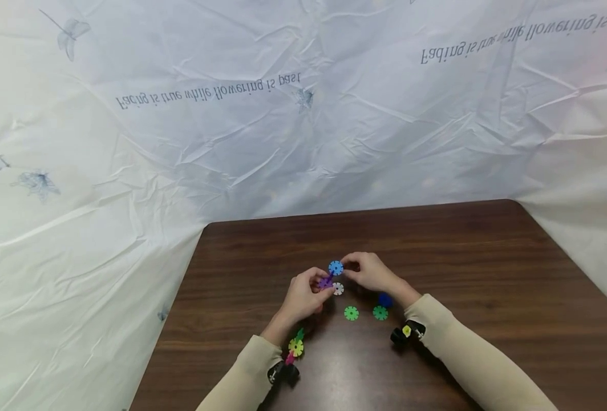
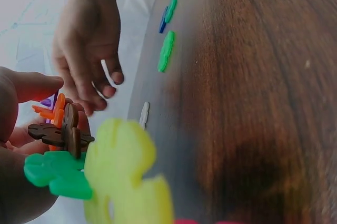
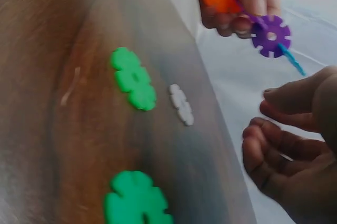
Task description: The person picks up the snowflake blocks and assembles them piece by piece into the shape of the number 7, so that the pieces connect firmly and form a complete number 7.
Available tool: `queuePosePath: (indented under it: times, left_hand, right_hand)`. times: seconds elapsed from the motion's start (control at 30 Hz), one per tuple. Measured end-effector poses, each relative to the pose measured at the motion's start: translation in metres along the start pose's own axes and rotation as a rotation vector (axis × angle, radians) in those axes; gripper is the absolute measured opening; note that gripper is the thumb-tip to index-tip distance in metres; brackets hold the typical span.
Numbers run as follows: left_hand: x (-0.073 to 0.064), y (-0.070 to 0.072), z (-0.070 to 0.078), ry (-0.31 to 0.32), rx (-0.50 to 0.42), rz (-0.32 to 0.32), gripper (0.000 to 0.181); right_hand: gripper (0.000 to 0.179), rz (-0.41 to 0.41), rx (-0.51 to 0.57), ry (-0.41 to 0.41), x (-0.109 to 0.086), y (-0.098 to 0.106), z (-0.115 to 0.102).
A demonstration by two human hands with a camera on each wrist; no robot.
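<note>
- Left hand (image 1: 303,294) pinches a chain (image 1: 326,281) of notched, round plastic discs.
- Right hand (image 1: 374,273), beside the chain, loosely curved, holds nothing.
- Below the chain: wood-grained table (image 1: 437,245).

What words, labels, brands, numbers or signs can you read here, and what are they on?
"Fading is true while flowering is pa": white sheet, right side, flipped, cut off.
"is true while flowering is past": white sheet, left of centre, flipped; first word unclear.
"past": white sheet, left edge, flipped.
White sheet, top edge: fragment, unreadable.
Toy discs: none readable.
</note>
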State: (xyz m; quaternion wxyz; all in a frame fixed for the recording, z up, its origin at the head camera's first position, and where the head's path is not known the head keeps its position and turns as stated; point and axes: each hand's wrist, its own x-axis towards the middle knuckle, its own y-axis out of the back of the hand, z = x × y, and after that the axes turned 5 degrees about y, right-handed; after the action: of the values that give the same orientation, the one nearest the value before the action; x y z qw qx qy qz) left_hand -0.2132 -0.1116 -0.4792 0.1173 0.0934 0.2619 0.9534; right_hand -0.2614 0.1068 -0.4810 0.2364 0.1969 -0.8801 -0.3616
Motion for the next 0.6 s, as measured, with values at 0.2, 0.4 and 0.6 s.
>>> queuePosePath:
  times: [0.2,0.4,0.6]
  left_hand:
    - [0.000,-0.001,-0.002,0.009,-0.010,0.002,0.025]
    - [-0.001,-0.001,-0.002,0.012,-0.022,0.003,0.023]
    - [0.000,-0.001,-0.004,0.004,-0.024,0.012,0.024]
  right_hand:
    - [0.014,-0.153,-0.118,0.045,0.000,-0.012,0.000]
    - [0.029,-0.219,-0.220,0.081,-0.001,-0.021,-0.002]
    - [0.036,-0.259,-0.272,0.103,0.000,-0.026,-0.002]
